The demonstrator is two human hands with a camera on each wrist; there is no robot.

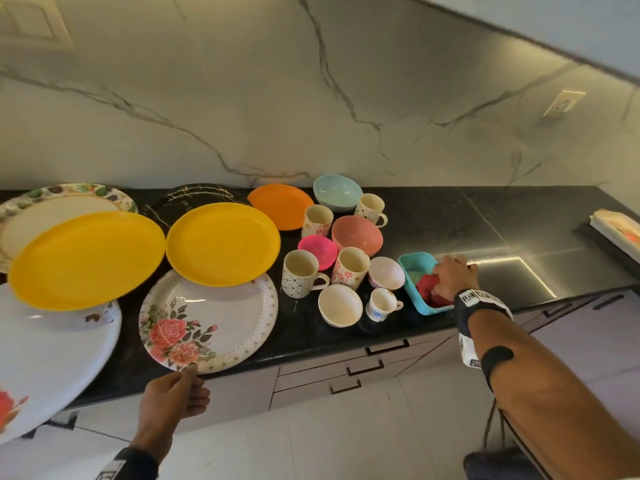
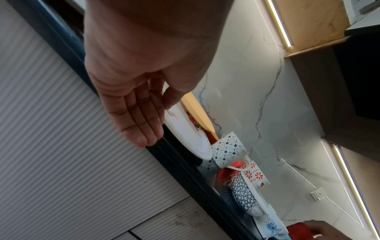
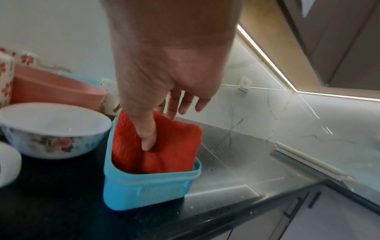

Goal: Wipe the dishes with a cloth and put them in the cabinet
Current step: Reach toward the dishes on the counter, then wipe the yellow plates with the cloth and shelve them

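Head view, left hand (image 1: 173, 396): my thumb and fingers pinch the near rim of the rose plate (image 1: 211, 320), which lies flat on the counter (image 1: 450, 220) just ahead of that hand.
Head view, right hand (image 1: 452, 277): it reaches into the blue basket (image 1: 415, 263) far to the right and covers most of the red cloth (image 1: 427, 287).
Head view, other dishes: yellow plates, mugs and bowls sit between my two hands.
Left wrist view, grip: my fingers (image 2: 135, 116) lie nearly straight under the plate (image 2: 185, 129), thumb on top of the rim; a light pinch.
Right wrist view, grip: my thumb (image 3: 147, 133) presses into the cloth (image 3: 174, 146), fingers curled behind it, the cloth half inside the basket (image 3: 148, 186).
Doing it well: I judge I should lift the cloth straight up so the light basket does not tip or drag, and take a fuller hold of the plate before raising it.
Hard to see: the cabinet for the dishes is not clearly shown; how far my right fingers close behind the cloth is hidden; the plate at far left is cut off.
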